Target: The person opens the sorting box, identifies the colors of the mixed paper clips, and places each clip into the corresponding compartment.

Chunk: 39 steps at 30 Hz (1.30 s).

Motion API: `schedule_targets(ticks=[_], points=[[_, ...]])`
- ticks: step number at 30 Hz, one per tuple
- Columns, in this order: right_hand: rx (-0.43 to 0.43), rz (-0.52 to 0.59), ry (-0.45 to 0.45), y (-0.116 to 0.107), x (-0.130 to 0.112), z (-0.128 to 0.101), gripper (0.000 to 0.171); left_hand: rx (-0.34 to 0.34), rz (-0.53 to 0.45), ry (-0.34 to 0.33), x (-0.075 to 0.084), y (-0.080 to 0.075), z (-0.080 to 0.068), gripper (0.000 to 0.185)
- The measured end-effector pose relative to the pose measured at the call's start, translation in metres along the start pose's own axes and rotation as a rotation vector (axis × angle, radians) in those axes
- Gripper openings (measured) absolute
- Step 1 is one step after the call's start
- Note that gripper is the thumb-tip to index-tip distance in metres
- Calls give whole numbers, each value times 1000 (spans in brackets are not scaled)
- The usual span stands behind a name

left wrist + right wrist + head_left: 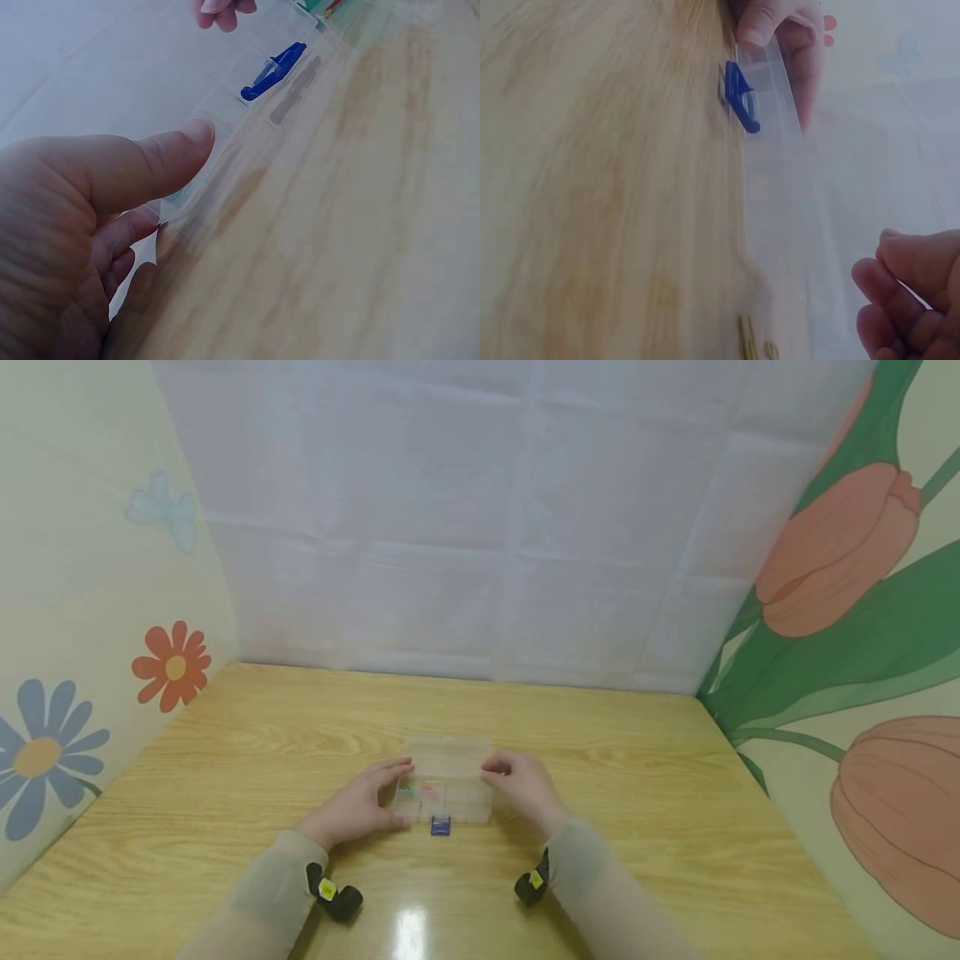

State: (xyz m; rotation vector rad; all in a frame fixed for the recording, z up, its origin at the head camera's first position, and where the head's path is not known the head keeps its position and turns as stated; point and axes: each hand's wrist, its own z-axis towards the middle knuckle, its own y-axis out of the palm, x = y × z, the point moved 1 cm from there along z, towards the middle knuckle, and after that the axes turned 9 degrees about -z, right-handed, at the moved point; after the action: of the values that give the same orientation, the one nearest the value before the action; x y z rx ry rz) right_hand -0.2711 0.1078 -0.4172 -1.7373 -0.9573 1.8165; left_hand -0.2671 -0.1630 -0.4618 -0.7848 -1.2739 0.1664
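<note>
A clear plastic compartment box [468, 810] lies on the table with its clear lid [447, 752] swung up and back. Its blue latch [440, 826] hangs at the front edge; the left wrist view also shows this latch [274, 73]. Small pink [429, 790] and green pieces sit in the left compartments. My left hand [356, 802] grips the box's left end, thumb at the front corner and fingers farther back. At the right end, my right hand [525, 785] has thumb and forefinger together near the lid's edge. Whether they pinch anything cannot be told.
Thin gold-coloured pieces [747, 337] appear near the box's right end in the right wrist view. The wood-grain table [622, 760] meets a white cloth backdrop [480, 568] behind and flower-printed panels on both sides.
</note>
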Motion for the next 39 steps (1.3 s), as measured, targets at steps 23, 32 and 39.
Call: schedule_targets(ticks=[23,32,39], points=[[51,0,131,-29,51,-21,17,-4,4,7,1,-1,0,83],[68,33,163,-39,66,-31,17,-9,-2,3,-2,-1,0,84],[73,-16,220,-43,81,-37,17,-9,-12,3,-3,0,0,84]])
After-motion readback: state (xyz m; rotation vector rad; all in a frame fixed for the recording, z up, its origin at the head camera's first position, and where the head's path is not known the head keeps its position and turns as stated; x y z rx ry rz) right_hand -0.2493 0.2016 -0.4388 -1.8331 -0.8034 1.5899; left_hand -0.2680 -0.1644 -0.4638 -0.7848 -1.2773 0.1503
